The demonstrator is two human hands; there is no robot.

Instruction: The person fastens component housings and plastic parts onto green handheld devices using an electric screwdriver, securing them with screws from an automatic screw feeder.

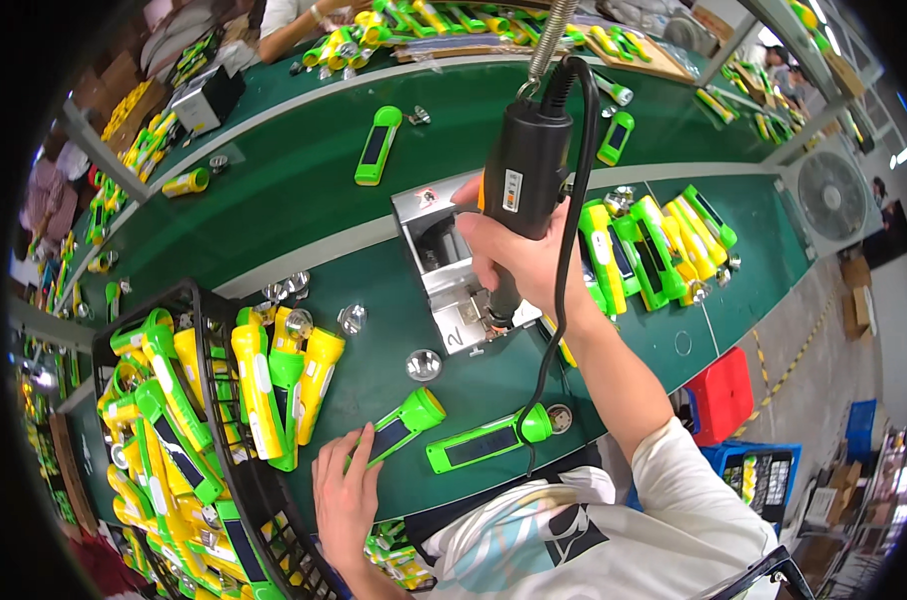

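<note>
My right hand [529,255] is wrapped round a black electric screwdriver [534,150] that hangs from a coiled spring. Its tip points down at the front of a metal box [442,215], which looks like a screw feeder. My left hand [346,490] grips the tail end of a green flashlight [402,428] with a dark panel and a yellow rim round its head. Beside it, another green flashlight [474,447] lies on the bench, with a round silver piece [560,418] at its head. A shiny reflector [424,365] sits between the flashlights and the metal box.
At left stands a black crate [214,380] heaped with green and yellow flashlights. More flashlights [654,245] are piled on the right of the bench. Beyond runs a green conveyor belt [294,175] carrying a few pieces. The screwdriver's cord [564,300] loops across my right hand.
</note>
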